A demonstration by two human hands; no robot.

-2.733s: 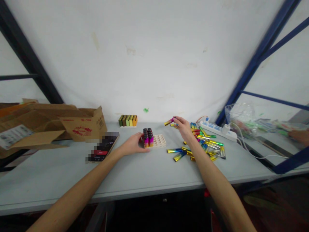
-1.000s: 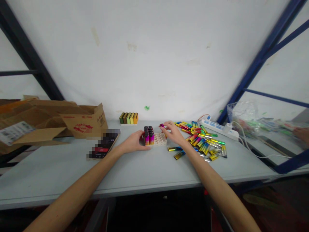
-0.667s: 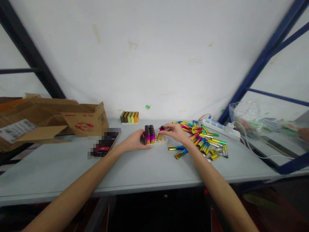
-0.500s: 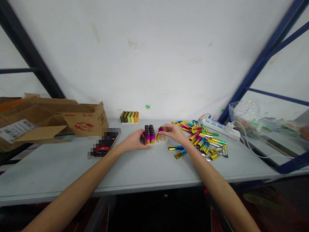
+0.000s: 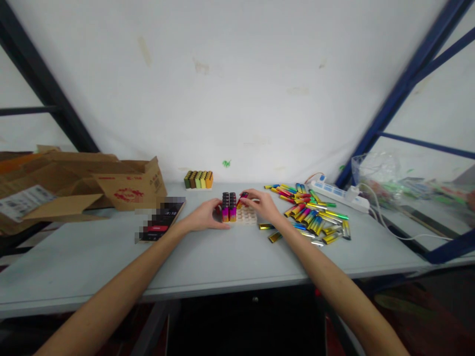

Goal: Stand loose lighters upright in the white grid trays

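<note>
A white tray with holes [image 5: 247, 216] sits on the table, its left part filled with two columns of upright pink-and-gold lighters [image 5: 229, 210] with black tops. My left hand [image 5: 206, 216] is curved round the tray's left end, thumb in front and fingers at the side. Between the thumb and fingers of my right hand [image 5: 260, 203] is a single lighter [image 5: 242, 197], tilted over the tray just behind the right-hand column. Its lower end is partly hidden. Right of the tray lies a loose pile of shiny coloured lighters [image 5: 311, 213], partly behind my right forearm.
A block of green, yellow and orange lighters [image 5: 199, 180] stands by the wall. To the left are a phone [image 5: 163, 220] and open cardboard boxes [image 5: 129, 185]. A white power strip [image 5: 339, 197] with cables lies at the right, near a blue metal frame [image 5: 393, 104].
My right hand has moved slightly left and back with the lighter, which now tilts behind the column; more tray holes show. My left hand stays at the tray's left end.
</note>
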